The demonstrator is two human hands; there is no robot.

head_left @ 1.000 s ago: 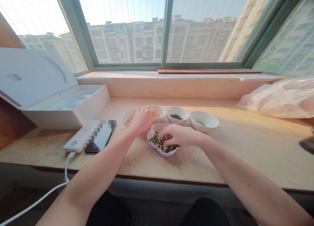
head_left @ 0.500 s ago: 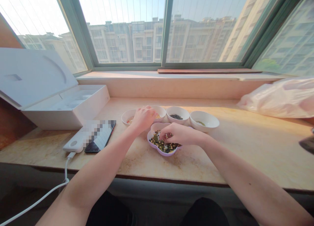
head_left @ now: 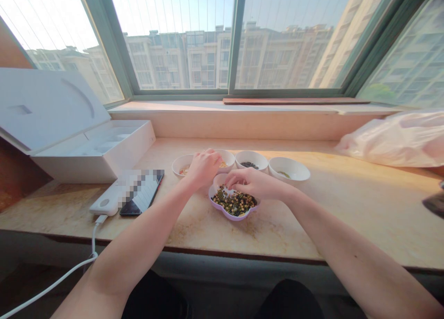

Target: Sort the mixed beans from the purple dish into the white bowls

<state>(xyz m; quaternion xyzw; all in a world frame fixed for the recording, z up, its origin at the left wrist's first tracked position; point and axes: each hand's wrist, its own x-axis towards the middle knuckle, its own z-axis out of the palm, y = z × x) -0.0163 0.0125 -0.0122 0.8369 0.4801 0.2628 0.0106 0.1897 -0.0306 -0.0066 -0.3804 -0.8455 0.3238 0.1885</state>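
Observation:
A lilac scalloped bowl (head_left: 233, 217) holds mixed beans (head_left: 238, 203) in black, green and pale yellow. Over its far part is my right hand (head_left: 255, 184), fingers bent down and drawn together; what they pinch is too small to make out. My left hand (head_left: 205, 167) rests at the near rim of a white bowl (head_left: 229, 155) with yellowish pieces, its fingers curled and their tips partly hidden. Left of it stands a white bowl (head_left: 177, 164) with pale reddish bits. To the right are a white bowl of black beans (head_left: 249, 165) and one with some green beans (head_left: 284, 174).
An open white box (head_left: 128, 145) stands at the left. Before it lie a white power bank (head_left: 106, 203) with a cable (head_left: 93, 240) and a dark phone (head_left: 142, 194). A plastic bag (head_left: 398, 141) sits at the right, beneath the window (head_left: 236, 69). The counter's front edge (head_left: 243, 254) runs below my forearms.
My right hand has risen out of the beans toward the far side of the lilac bowl, uncovering more of them. The left hand has hardly moved.

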